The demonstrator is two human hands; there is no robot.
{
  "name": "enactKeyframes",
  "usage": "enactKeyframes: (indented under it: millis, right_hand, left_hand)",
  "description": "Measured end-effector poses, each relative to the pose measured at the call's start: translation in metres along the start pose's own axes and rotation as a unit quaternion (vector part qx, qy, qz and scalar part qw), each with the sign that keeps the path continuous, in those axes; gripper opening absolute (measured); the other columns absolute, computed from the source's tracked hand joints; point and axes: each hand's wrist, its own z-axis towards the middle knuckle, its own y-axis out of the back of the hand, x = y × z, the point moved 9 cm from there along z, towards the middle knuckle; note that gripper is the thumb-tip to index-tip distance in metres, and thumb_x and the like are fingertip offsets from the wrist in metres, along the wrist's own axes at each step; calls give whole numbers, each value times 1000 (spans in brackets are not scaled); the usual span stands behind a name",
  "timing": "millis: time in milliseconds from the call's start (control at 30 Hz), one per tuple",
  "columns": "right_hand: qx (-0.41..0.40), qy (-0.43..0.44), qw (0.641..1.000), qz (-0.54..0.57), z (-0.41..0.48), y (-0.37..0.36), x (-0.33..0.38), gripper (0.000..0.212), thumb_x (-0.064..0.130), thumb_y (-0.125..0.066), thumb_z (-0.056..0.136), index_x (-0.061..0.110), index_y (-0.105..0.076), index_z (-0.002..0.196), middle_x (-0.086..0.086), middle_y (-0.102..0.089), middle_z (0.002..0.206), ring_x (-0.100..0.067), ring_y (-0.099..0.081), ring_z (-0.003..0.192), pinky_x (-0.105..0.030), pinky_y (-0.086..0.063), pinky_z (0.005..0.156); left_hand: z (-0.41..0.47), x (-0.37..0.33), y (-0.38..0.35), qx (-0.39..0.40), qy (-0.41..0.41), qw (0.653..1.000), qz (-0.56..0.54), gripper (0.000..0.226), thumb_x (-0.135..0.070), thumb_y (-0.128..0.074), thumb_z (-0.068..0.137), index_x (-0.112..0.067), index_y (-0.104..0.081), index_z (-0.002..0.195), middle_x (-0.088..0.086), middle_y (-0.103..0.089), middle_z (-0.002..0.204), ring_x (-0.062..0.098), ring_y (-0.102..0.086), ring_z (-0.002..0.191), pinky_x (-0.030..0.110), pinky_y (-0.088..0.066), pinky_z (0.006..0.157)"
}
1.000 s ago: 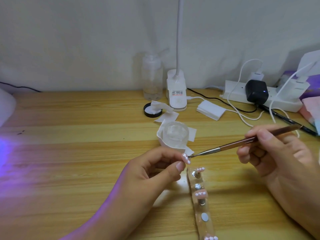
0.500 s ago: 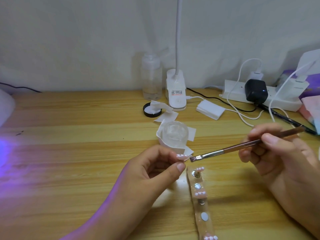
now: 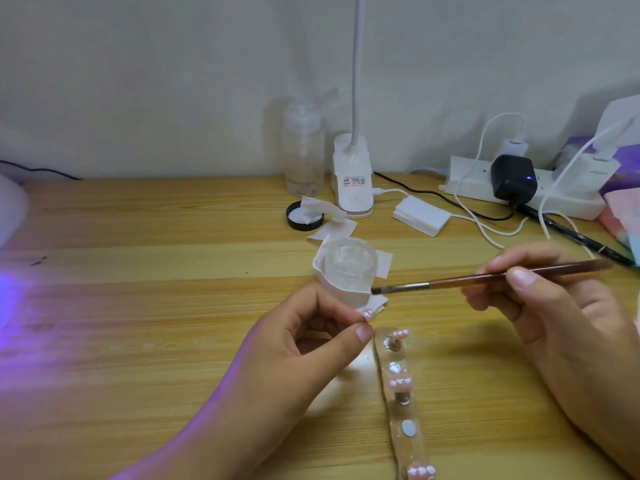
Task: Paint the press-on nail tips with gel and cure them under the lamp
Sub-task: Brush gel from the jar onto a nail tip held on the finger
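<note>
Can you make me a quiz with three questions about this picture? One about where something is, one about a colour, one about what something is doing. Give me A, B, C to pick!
1. Where is the glass cup?
A) on white paper, behind the left hand that pinches a nail tip
B) on the power strip
C) in the right hand

2. What colour is the rim of the round lid near the bottle?
A) red
B) black
C) green

3. What is the brush doing?
A) lying on the table
B) standing in the cup
C) held in the right hand

Answers: 1 A, paper wraps the cup just past the fingertips. 2 B, its rim is dark black. 3 C, thumb and fingers pinch its handle.
</note>
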Motion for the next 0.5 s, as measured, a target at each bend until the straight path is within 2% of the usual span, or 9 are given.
enactKeyframes:
  millis: [100, 200, 367, 433, 500]
  right_hand:
    - [-23, -13, 999, 33, 3, 8, -5, 21, 16, -53, 86, 26, -72, 82, 1, -67, 80, -13, -66, 73, -21, -55, 69]
    - [-34, -42, 995, 89, 7, 11, -10, 24, 14, -53, 85, 23, -75, 80, 5, -63, 75, -6, -60, 68, -19, -52, 66]
    - [-15, -71, 988, 137, 9, 9, -16, 27, 12, -53, 84, 18, -79, 83, 5, -62, 67, -5, -58, 65, -18, -50, 64]
    - [-8, -80, 987, 140, 8, 5, -15, 19, 13, -60, 83, 17, -79, 82, 5, -61, 65, -5, -57, 62, -18, -50, 61]
    - [2, -80, 989, 125, 6, 3, -14, 7, 23, -76, 77, 18, -78, 81, 4, -61, 65, -6, -58, 61, -19, -51, 61]
  left_hand:
    - [1, -3, -1, 10, -8, 1000, -7, 21, -46, -70, 69, -31, -71, 84, -8, -71, 84, 4, -63, 74, 15, -49, 70]
    - [1, -3, -2, 18, -4, 1000, -20, 26, -45, -68, 74, -30, -74, 94, -5, -72, 87, 5, -65, 78, 16, -51, 72]
    - [0, -2, -1, 12, -6, 1000, 13, 31, -49, -69, 70, -31, -72, 96, -6, -73, 94, 5, -65, 79, 20, -53, 76]
    - [0, -2, 0, 9, -6, 1000, 18, 30, -48, -70, 69, -29, -71, 93, -3, -71, 91, 8, -63, 77, 22, -52, 73]
    - [0, -3, -1, 11, -6, 1000, 22, 29, -47, -69, 69, -29, -71, 92, 0, -70, 90, 13, -62, 77, 22, -50, 71]
